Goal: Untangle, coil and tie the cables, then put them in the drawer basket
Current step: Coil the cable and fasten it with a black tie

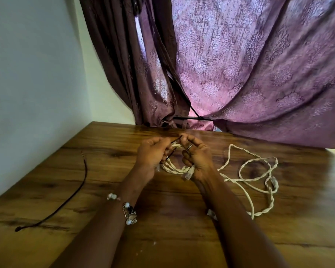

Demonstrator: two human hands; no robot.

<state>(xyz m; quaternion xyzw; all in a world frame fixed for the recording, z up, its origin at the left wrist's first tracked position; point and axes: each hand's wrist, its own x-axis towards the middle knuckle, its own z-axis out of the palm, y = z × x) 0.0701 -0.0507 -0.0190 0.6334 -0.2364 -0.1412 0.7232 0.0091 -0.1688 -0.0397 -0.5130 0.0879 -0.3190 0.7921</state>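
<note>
Cream cables (248,176), purple damask curtain (259,64)

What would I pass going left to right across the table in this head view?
Dark tie → left hand → right hand, both holding the coiled cable → loose white cable.

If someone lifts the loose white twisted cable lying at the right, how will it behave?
The loose white twisted cable probably droops floppily, since it lies in slack loops on the wooden table. It likely feels light. Its crossing loops may snag together.
</note>
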